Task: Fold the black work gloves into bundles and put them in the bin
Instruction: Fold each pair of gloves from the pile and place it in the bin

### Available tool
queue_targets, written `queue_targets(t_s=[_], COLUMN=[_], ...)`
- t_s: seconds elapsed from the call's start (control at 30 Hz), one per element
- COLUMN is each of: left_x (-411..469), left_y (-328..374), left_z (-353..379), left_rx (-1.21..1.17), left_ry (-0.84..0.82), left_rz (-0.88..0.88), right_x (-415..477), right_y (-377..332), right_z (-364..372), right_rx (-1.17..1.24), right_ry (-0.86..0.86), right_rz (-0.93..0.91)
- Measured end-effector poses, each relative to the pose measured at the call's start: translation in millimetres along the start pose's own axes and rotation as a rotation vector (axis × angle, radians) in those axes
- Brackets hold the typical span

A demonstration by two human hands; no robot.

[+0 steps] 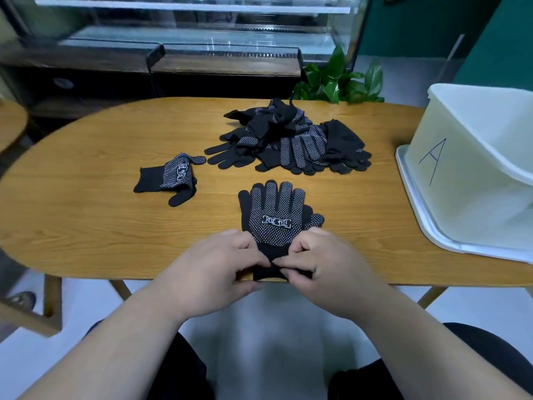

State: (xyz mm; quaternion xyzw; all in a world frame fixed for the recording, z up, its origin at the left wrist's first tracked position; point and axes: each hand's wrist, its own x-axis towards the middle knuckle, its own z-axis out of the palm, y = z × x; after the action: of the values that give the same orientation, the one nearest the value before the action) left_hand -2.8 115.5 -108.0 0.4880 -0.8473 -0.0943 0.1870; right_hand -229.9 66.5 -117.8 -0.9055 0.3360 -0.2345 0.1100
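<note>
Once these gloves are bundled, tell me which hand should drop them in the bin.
Right, probably. The bin stands at the right end of the table, nearer the right hand; the left hand must cross.

Soft even indoor light, faint shadows, wide-angle edge distortion, bkgd blurry

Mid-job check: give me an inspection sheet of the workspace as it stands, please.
Surface: wooden table, rounded ends.
Job's things: front glove flat, dots up, fingers pointing away; single glove crumpled at left; glove pile behind; white bin marked A at right, on a white tray.
Clutter: nothing seen.
Grippers: left hand and right hand both pinch the front glove's cuff at the table's near edge.
Cables: nothing seen.
Surroundings: leafy plant and glass display case behind the table.
</note>
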Motion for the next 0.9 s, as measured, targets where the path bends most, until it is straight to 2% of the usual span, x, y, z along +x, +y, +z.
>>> queue_targets(t_s=[0.07,0.2,0.27,0.33,0.47,0.57,0.63,0.7,0.77,0.83,0.9], left_x=[0,4,6,7,11,18,32,51,64,69,71], left_y=[-2,-1,1,4,20,49,62,64,60,57,54], left_z=[1,1,-1,-4,-17,-38,-50,-62,-72,-78,-77], left_rx=[-0.016,-0.012,-0.007,-0.044,-0.153,-0.383,-0.524,-0.668,-0.983,-1.275,-1.290], left_ry=[0.014,0.053,0.062,0.103,0.286,0.447,0.543,0.601,0.518,0.375,0.344], left_rz=[0.004,0.029,0.030,0.006,-0.010,-0.136,-0.305,-0.404,-0.504,-0.531,-0.504], right_x=[-2,-2,-1,-2,2,21,38,56,68,74,76], right_y=[-1,-1,-2,-6,-22,-45,-54,-55,-55,-54,-53], right_z=[-2,-14,-14,-15,-37,-71,-85,-91,-94,-95,-96], right_rx=[0.014,-0.004,-0.030,-0.008,0.239,0.431,0.581,0.793,0.978,1.008,0.967], right_ry=[-0.007,-0.199,-0.233,-0.183,0.142,0.325,0.382,0.383,0.336,0.345,0.349], right_rz=[-0.016,0.025,0.034,0.043,0.117,0.183,0.257,0.412,0.523,0.541,0.520])
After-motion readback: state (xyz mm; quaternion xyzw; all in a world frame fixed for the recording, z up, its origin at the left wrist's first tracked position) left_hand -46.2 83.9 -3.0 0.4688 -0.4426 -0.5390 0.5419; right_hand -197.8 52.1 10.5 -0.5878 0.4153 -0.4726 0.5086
